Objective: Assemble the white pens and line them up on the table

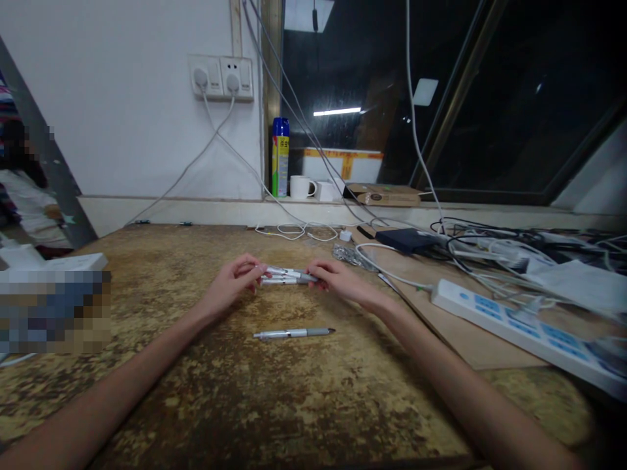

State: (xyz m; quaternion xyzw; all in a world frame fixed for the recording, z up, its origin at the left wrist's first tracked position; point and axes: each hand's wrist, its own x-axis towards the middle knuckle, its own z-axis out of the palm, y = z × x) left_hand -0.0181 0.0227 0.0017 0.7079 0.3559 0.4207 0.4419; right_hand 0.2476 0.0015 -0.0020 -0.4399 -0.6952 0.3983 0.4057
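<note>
The desk (206, 391) was a worn surface, mottled brown and yellow. A single silver pen (292, 333) lay flat near its middle, tip pointing right. Just beyond it a small bundle of pens (288, 276) rested on the desk between the left hand (234, 279) and the right hand (337, 279), which touched its ends. To the right lay a white power strip (519, 326) on a plain brown board (441, 307), with a tangle of cables (490, 245) and a dark box (408, 239) behind. A crumpled foil wrapper (349, 256) and a coiled white cord (294, 230) lay toward the back edge.
</note>
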